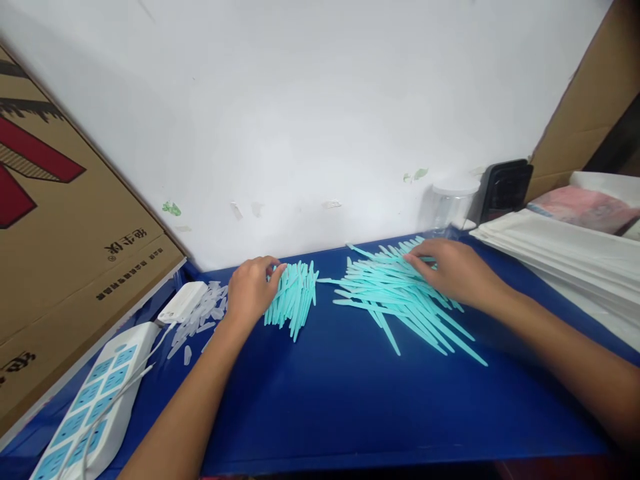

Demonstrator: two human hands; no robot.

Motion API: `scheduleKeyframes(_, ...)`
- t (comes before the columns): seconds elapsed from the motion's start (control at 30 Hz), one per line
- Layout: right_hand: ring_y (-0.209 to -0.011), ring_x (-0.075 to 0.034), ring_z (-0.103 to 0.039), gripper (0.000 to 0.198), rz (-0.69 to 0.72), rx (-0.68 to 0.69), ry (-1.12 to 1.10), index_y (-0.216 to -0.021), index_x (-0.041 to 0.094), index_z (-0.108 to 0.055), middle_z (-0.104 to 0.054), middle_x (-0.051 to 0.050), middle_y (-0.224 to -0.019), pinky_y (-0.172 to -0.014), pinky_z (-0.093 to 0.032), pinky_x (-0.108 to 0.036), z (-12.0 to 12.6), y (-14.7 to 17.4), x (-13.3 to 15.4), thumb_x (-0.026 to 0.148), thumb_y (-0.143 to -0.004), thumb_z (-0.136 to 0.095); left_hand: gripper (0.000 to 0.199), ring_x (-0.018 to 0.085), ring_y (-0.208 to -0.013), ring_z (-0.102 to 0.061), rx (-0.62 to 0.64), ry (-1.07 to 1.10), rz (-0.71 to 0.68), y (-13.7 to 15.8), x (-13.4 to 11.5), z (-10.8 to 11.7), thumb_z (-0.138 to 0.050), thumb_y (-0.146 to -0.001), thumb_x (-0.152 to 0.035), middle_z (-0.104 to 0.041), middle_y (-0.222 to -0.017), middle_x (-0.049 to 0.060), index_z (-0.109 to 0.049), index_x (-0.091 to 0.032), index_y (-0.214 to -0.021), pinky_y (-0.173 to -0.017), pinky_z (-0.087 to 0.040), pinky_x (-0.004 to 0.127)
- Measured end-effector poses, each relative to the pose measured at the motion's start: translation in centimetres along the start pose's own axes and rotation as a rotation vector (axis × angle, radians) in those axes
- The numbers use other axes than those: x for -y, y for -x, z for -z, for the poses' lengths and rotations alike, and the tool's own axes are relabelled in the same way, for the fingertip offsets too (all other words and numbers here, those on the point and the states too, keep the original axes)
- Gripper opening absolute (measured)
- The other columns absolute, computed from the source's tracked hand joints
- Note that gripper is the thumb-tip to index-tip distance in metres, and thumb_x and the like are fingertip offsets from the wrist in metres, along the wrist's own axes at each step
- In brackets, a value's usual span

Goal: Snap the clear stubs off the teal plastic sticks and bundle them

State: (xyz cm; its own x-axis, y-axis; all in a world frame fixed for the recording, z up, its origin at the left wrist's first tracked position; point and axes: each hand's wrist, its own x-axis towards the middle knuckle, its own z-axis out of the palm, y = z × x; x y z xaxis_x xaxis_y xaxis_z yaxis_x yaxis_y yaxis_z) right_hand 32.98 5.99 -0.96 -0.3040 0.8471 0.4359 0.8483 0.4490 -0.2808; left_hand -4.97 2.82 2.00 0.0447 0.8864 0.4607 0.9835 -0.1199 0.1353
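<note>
turquoise sticks (296, 293) against left hand (254, 288)

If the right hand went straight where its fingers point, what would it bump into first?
Probably the larger pile of turquoise sticks; the right hand may already touch it, though depth is unclear.

Slim, tapered turquoise sticks lie flat in two heaps. The smaller heap (299, 297) sits just inside the left hand (254, 287), against its thumb and fingertips; its sticks are packed closely, most running lengthwise away from the person, slightly slanted. The larger heap (383, 287) spreads from beneath the right hand's (443, 267) fingertips toward the left hand, its sticks crossing loosely, several tips jutting out nearer the person than the right hand. Some ends look paler. One stick (329, 281) reaches from the larger heap toward the smaller one, between the hands.
</note>
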Motion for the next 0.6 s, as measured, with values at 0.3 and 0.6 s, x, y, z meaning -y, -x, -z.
scheduleKeyframes(0.3,-0.08,-0.027,-0.066,0.035,-0.051,0.012,0.011,-0.085,0.019,-0.078,-0.076,-0.008,-0.085,-0.065,-0.044,-0.035,0.3,0.0,-0.1,0.043,-0.094,-0.054,0.056,0.027,-0.072,-0.067,0.235,-0.193,0.002,0.4,-0.5,0.3,-0.04,-0.096,-0.067,-0.072,-0.075,0.009,-0.067,-0.023,-0.076,-0.061,-0.036,0.031)
scheduleKeyframes(0.6,-0.052,-0.016,-0.058,0.035,-0.124,0.236,-0.395,-0.09,0.02,-0.074,-0.07,-0.002,-0.066,-0.051,-0.039,-0.028,-0.7,0.7,9.1,0.051,-0.093,-0.056,0.051,0.036,-0.084,-0.068,0.195,-0.363,0.205,-1.0,3.9,2.7,-0.043,-0.094,-0.059,-0.074,-0.087,0.017,-0.075,-0.02,-0.088,-0.07,-0.047,0.039)
